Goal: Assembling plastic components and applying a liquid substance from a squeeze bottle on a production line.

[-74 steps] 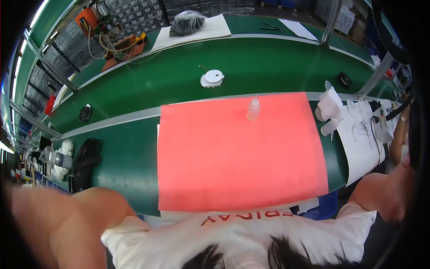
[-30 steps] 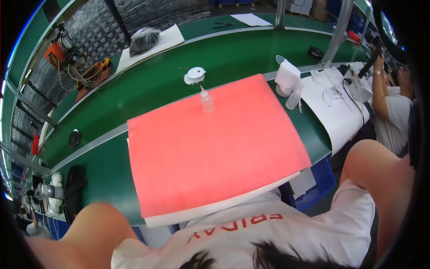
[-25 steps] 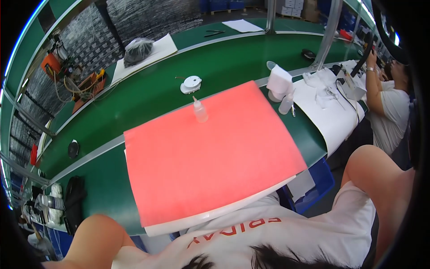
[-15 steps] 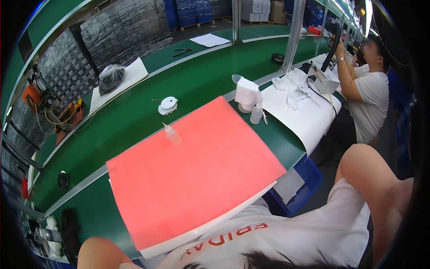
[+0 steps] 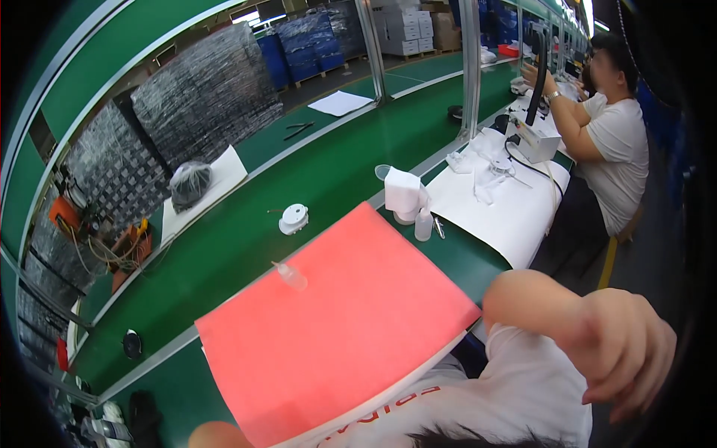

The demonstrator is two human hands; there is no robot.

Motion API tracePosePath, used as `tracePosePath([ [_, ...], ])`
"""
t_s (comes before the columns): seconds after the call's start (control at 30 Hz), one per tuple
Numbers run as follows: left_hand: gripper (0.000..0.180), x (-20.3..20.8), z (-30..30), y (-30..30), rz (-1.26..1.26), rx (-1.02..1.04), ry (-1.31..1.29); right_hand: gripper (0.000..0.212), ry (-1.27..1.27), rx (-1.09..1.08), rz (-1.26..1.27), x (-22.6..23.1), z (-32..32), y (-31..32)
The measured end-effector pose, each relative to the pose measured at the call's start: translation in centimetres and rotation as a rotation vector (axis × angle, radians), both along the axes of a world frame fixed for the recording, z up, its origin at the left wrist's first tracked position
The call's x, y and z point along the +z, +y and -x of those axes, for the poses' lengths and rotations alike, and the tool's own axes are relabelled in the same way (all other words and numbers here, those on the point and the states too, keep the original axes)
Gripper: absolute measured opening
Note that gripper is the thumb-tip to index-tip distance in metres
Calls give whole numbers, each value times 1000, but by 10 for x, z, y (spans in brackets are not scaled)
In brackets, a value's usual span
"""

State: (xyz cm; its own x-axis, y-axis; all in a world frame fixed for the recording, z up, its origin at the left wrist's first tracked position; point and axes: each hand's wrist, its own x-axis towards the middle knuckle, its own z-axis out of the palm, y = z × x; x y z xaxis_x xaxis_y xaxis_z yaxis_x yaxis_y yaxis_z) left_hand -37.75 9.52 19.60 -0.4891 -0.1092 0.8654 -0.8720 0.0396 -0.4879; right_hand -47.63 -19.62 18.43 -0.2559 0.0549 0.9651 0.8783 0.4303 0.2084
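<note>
My right hand point(image 5: 621, 349) is raised at the lower right, beside the work table and above the floor. Its fingers bend loosely downward, slightly apart, and nothing shows in them. The palm side is hidden. Of my left arm only a small bare patch point(image 5: 216, 434) shows at the lower edge; that hand is out of view. In front of me a red mat point(image 5: 336, 321) lies over a white sheet. A small clear squeeze bottle point(image 5: 291, 276) with a thin tip lies tilted near the mat's far edge. Neither hand touches these things.
On the green belt beyond sits a round white device point(image 5: 293, 219). Right of the mat stand a tissue-covered container point(image 5: 403, 196) and a white bottle point(image 5: 423, 224). A co-worker point(image 5: 609, 142) sits by a white sheet point(image 5: 478, 213). A metal post point(image 5: 470, 67) rises behind.
My right hand has come into view at the lower right as the arm swung outward. The view has shifted, so the table appears lower. The blue bin under the table is now mostly hidden.
</note>
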Motion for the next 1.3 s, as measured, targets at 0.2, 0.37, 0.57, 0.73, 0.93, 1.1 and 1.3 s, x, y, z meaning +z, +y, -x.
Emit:
tracePosePath([
  [0.2,27,-55,-40,-9,-354,271,508,7,170,461,481,2,-51,-5],
  [0.37,5,-115,-124,-44,-467,455,835,21,120,399,521,-28,-90,-8],
  [0.57,11,-232,-188,-45,-69,106,1654,17,236,472,622,-31,-141,-12],
  [0.73,23,-278,-214,-56,-165,-141,1829,17,835,-140,869,-42,-188,-16],
  [0.93,44,-260,-205,-56,-477,162,1620,20,1045,-745,1060,-108,-274,23],
  [1.1,43,-247,-199,-62,-552,197,1643,21,1045,-773,1227,-154,-294,31],
  [1.3,41,-255,-202,-56,-531,243,1693,25,1174,-558,1217,-167,-306,34],
])
